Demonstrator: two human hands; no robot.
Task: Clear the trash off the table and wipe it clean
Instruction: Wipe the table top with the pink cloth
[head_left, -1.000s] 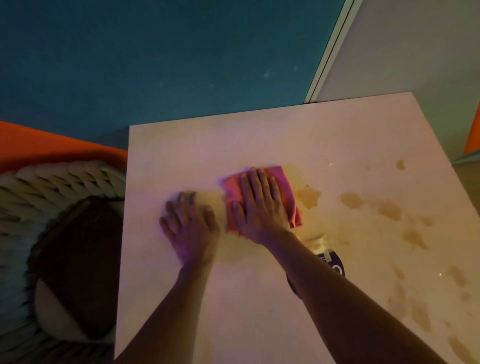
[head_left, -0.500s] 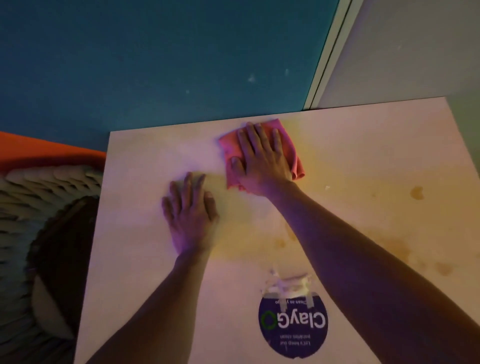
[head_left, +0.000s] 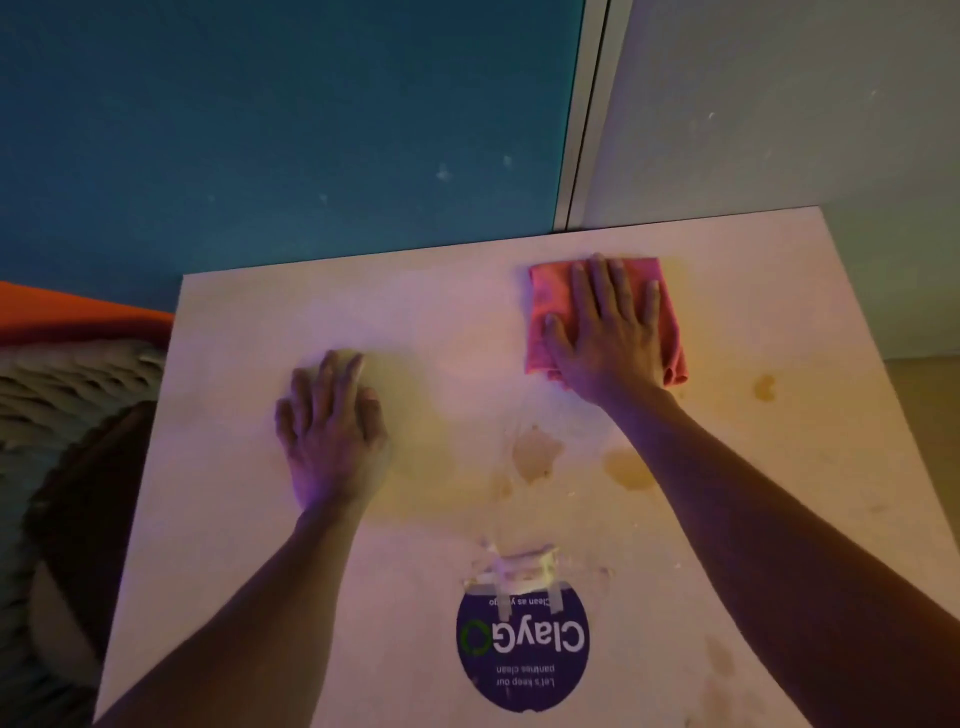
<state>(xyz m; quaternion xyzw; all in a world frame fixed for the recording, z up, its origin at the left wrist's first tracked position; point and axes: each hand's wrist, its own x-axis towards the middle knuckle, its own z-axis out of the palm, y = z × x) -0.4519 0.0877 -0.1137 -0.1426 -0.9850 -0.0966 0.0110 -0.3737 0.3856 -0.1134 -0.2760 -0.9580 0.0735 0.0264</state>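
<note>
Cloth, pink and folded, now sits further right along the far edge of the table than half a second back, with my right hand flat on it, fingers straight and pressing. My left hand stays flat on bare tabletop, fingers relaxed, well apart from the cloth. Brown stains lie between my forearms. Near me I read a round purple sticker, upside down: "ClayGo", "Let's keep our pantries clean". Torn tape touches its top.

Round sticker reads "ClayGo" (upside down)
</note>
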